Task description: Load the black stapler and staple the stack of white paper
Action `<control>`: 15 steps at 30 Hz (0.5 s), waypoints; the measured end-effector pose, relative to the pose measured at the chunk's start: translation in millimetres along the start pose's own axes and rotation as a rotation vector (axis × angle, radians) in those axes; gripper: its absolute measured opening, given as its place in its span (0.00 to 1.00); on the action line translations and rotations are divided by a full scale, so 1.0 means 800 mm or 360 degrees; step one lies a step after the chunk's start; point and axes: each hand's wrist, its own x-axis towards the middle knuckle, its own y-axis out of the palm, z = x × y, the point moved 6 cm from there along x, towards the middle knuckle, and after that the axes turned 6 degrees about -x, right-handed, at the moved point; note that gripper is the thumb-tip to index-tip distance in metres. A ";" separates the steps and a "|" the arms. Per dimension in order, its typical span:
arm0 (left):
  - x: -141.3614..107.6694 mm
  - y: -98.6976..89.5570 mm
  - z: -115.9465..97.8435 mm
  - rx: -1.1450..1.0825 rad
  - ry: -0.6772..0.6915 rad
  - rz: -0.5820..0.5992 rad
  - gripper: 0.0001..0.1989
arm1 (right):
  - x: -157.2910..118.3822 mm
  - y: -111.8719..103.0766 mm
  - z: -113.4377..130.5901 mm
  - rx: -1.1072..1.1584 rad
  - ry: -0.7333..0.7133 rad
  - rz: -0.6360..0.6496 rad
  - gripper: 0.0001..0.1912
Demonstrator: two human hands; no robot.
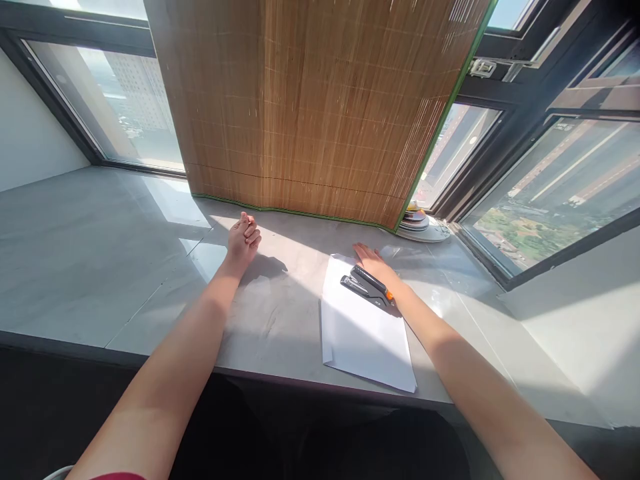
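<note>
A stack of white paper (367, 353) lies on the grey stone ledge in front of me, right of the middle. On its upper part rests a black stapler (367, 288) with an orange detail at one end. My right hand (376, 264) lies flat at the paper's far right corner, fingers stretched out, with the stapler close beside the hand and wrist. Left of the paper, my left hand (244, 239) is closed in a loose fist near the bottom of the bamboo blind; no object shows in it.
A brown bamboo blind (300, 113) with green edging hangs down to the back of the ledge (280, 327). Several stacked plates (423, 227) stand by its lower right corner. Dark-framed windows (575, 180) flank the blind, and sunlight falls across the ledge.
</note>
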 end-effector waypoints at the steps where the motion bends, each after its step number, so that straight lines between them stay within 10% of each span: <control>1: 0.001 -0.004 -0.009 -0.0056 0.0041 -0.0012 0.16 | 0.010 0.002 0.017 0.0021 -0.0022 -0.0026 0.32; 10: -0.022 -0.044 -0.119 -0.0483 0.0481 0.0087 0.18 | 0.119 0.018 0.263 0.0100 -0.0234 0.0083 0.29; 15: -0.059 -0.118 -0.172 0.0464 0.0455 -0.0417 0.18 | 0.158 0.011 0.376 0.0139 -0.0359 0.0012 0.26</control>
